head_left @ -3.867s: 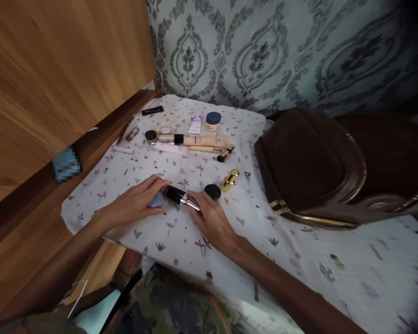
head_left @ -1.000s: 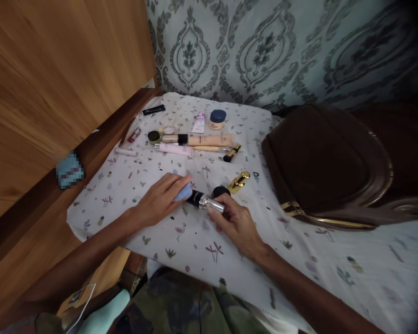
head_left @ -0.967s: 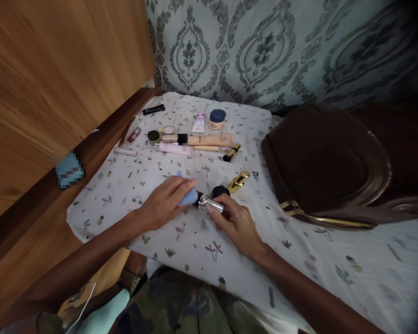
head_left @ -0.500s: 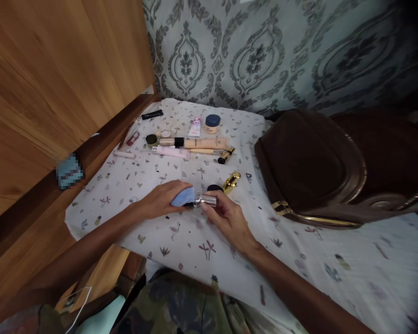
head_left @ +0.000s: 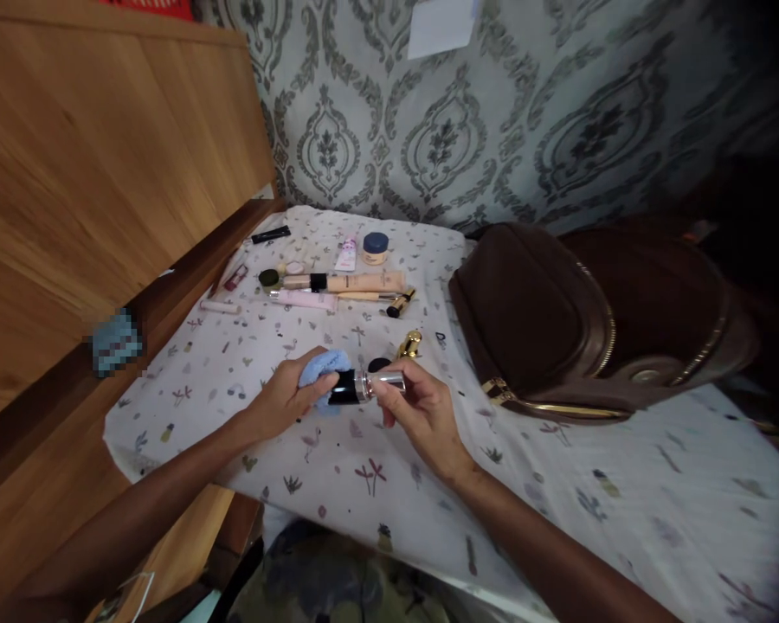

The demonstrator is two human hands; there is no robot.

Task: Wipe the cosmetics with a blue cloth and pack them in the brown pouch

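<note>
My left hand (head_left: 284,400) is closed on a light blue cloth (head_left: 330,363), with the thumb pressed against a black-and-silver cosmetic tube (head_left: 345,388). The tube lies sideways, its black end against the cloth. My right hand (head_left: 425,411) pinches the silver end between thumb and fingers. Just behind the hands sit a round black item (head_left: 379,365), partly hidden, and a shiny gold tube (head_left: 409,343). A black-and-gold tube (head_left: 401,303) rests farther back.
Peach tube (head_left: 367,281), pink tube (head_left: 305,299), blue-lidded jar (head_left: 375,247) and small white-pink tube (head_left: 346,253) lie at the back of the patterned cloth cover (head_left: 337,510). A brown bag (head_left: 519,320) stands right. A wooden panel (head_left: 123,156) rises left, the patterned wall (head_left: 389,104) behind.
The blue cloth has shifted back off the tube's black part, which now shows, and my left thumb rests on it. The whole view has tilted upward slightly.
</note>
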